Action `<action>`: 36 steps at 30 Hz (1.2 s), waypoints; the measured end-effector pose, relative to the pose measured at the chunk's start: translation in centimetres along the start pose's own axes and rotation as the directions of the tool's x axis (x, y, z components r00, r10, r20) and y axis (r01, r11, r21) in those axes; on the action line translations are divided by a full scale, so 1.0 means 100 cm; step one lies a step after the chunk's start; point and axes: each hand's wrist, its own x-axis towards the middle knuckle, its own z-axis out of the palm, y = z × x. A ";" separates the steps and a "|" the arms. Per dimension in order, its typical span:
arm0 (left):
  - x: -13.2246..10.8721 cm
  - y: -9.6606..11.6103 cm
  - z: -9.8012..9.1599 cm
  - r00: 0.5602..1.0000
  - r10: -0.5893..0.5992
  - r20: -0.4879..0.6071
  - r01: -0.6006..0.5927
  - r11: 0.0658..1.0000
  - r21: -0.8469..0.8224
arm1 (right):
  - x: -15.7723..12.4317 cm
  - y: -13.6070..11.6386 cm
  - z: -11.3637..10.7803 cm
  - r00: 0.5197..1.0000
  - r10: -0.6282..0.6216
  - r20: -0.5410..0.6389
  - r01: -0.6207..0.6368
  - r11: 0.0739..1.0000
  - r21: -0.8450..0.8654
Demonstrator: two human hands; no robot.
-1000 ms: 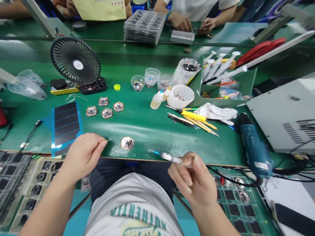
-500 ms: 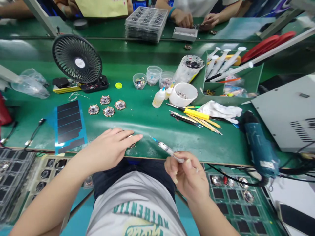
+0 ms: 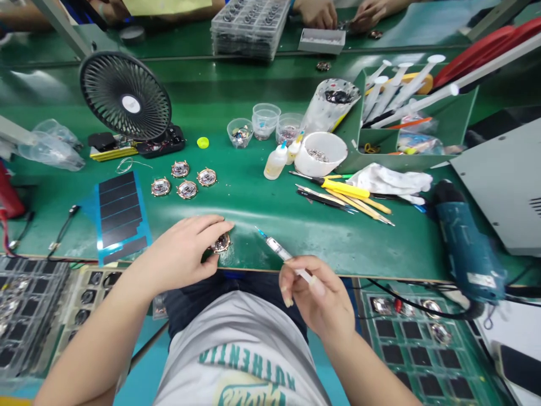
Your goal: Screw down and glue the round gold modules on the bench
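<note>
My left hand point(image 3: 192, 245) rests at the front of the green bench, with thumb and fingers closed around a watch case point(image 3: 222, 243). The case lies flat on the bench, its open movement side facing up and partly covered by my fingers. In my right hand point(image 3: 316, 287) is a slim syringe point(image 3: 279, 248) with a blue needle tip. That tip points up and left, a short way right of the watch case and apart from it. Several similar watch cases point(image 3: 186, 189) lie in a group beyond my left hand.
A black fan point(image 3: 125, 96) stands at back left beside a black adhesive sheet point(image 3: 119, 211). Small bottles point(image 3: 275, 162), plastic cups point(image 3: 265, 121) and a white tub point(image 3: 320, 155) sit ahead. Tweezers and tools point(image 3: 346, 194) lie right, near a teal power tool point(image 3: 469, 242). A co-worker's hands point(image 3: 316, 12) are opposite.
My left hand has drawn back a little and its thumb now shows, uncovering more of the watch case. The syringe has shifted slightly left. The camera view has tilted down a little.
</note>
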 end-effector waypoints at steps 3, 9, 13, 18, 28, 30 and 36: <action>0.001 0.003 0.000 0.999 -0.019 0.051 0.017 0.999 0.050 | 0.001 0.004 0.001 1.000 0.015 -0.013 -0.015 1.000 0.008; 0.015 0.006 -0.007 0.964 -0.187 0.190 0.205 0.975 -0.084 | -0.003 0.010 0.009 0.991 -0.119 -0.061 0.107 0.979 -0.172; 0.013 0.009 -0.002 0.957 -0.241 0.160 0.269 0.947 -0.177 | 0.006 0.012 0.028 0.968 -0.250 0.024 0.209 0.752 -0.625; -0.002 0.017 0.015 0.950 -0.302 -0.077 0.282 0.939 -0.197 | 0.029 0.024 0.046 0.909 -0.333 0.253 0.337 0.228 -0.913; -0.017 0.021 0.046 0.876 -0.248 -0.413 0.155 0.957 -0.245 | 0.035 0.033 0.053 0.856 -0.362 0.368 0.492 0.356 -0.794; -0.018 0.023 0.048 0.872 -0.190 -0.450 0.124 0.977 -0.173 | 0.035 0.034 0.052 0.843 -0.373 0.388 0.516 0.358 -0.778; -0.019 0.025 0.047 0.867 -0.135 -0.480 0.096 0.990 -0.106 | 0.035 0.044 0.044 0.772 -0.378 0.511 0.615 0.238 -0.752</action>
